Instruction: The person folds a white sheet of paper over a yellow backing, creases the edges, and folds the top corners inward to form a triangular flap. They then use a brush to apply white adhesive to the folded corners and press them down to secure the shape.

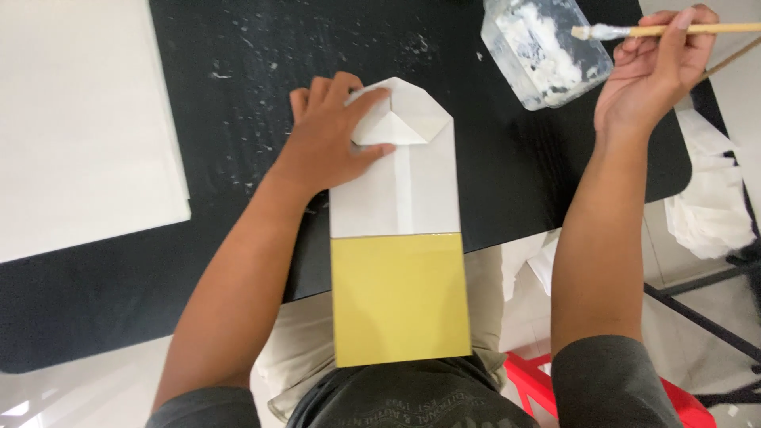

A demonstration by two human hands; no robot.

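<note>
At the far left a stack of large white paper sheets point(79, 119) lies on the black desk point(238, 47), its right edge running down toward the desk's near rim and its upper and left parts cut off by the frame. Between that stack and the work in the middle is a broad bare strip of dark surface, flecked with dried white specks.

The left hand point(329, 131) comes in from the lower left with the forearm angled up across the desk's near edge. It lies palm down, fingers spread flat, pressing on the folded top of a long white paper bag with a glossy yellow lower part point(396, 238). The thumb rests along the triangular fold; nothing is gripped, only held down. The bag lies lengthwise toward the person: its white folded end is on the desk, while the yellow part overhangs the near edge above the lap.

To the right of the bag is another narrow strip of bare black surface. Beyond it, near the desk's far right corner, stands a clear plastic tub of white paste point(539, 51). The right hand point(654, 75) is raised just beside the tub, forearm nearly vertical, fingers closed around a thin wooden-handled brush point(674, 30) held level, its paste-laden tip over the tub's rim. Crumpled white paper scraps point(713, 198) lie off the desk's rounded right edge.
</note>
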